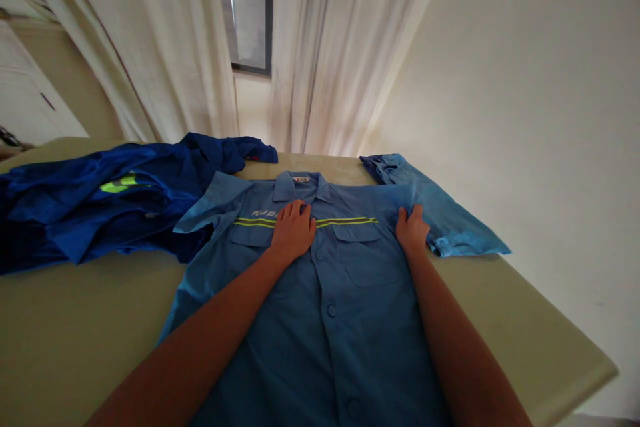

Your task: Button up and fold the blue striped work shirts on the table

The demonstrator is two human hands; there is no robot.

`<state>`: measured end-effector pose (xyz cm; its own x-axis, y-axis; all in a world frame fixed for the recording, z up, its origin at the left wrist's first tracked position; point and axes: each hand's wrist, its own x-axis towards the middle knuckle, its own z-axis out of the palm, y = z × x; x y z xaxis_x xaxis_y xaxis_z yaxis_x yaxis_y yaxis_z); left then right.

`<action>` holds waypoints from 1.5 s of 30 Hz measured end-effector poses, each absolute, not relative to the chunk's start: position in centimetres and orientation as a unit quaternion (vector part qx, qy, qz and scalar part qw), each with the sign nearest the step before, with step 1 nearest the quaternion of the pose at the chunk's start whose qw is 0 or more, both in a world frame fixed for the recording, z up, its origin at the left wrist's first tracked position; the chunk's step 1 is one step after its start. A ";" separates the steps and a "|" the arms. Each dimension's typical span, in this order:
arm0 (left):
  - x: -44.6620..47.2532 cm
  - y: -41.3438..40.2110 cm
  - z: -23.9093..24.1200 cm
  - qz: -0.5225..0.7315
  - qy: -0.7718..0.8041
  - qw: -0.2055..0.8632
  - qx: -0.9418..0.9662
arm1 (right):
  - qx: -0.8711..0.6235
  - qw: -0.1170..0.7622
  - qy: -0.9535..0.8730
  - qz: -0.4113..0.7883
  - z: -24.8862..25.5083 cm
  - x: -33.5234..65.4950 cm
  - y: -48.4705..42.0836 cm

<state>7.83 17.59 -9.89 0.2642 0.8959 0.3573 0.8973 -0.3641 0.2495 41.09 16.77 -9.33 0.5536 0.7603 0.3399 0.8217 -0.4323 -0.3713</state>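
A blue short-sleeved work shirt (370, 320) lies front side up on the table, buttoned, its collar at the far end. Two yellow-green stripes and white lettering cross its chest, with a flap pocket on each side. My left hand (294, 230) rests on the chest beside the button placket, fingers laid on the cloth and pointing away from me. Over at the shirt's right shoulder, my right hand (413, 230) has its thumb and fingers closed on the cloth near the sleeve, which is slightly blurred. The shirt's lower part runs out of view beneath my forearms.
A crumpled dark blue garment (100, 213) with a bright yellow-green patch lies on the left. Behind my right hand is a lighter blue garment (450, 213), near the edge of the pale table (545, 340). Curtains (345, 47) and a white wall (540, 113) stand beyond.
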 end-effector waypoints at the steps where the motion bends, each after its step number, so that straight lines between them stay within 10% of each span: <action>1: 7.9 17.6 -9.9 -0.221 -0.570 0.004 -0.791 | -0.836 0.270 -0.474 -0.057 -9.5 41.1 16.9; 11: 8.0 17.8 -10.2 -0.203 -0.582 0.005 -0.787 | -0.788 0.420 -0.449 -0.024 -7.9 42.8 17.2; 25: 7.6 17.6 -9.8 -0.211 -0.561 -0.020 -0.800 | -0.694 -0.038 -0.711 0.106 -0.2 35.4 14.1; 32: 7.5 17.9 -10.0 -0.202 -0.563 -0.020 -0.801 | -0.660 -0.076 -0.740 0.106 -1.2 33.4 14.7; 38: 7.5 17.7 -9.9 -0.205 -0.559 -0.010 -0.804 | -0.651 0.071 -0.752 0.075 -0.2 33.7 14.9; 45: 7.5 17.6 -9.8 -0.211 -0.558 -0.021 -0.802 | -0.642 -0.082 -0.746 0.157 -0.5 33.5 14.3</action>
<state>7.54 17.65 -9.76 0.2875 0.9046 0.3147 0.8866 -0.3757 0.2699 33.50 14.28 -0.50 -0.1620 0.9320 -0.3242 0.9835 0.1258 -0.1299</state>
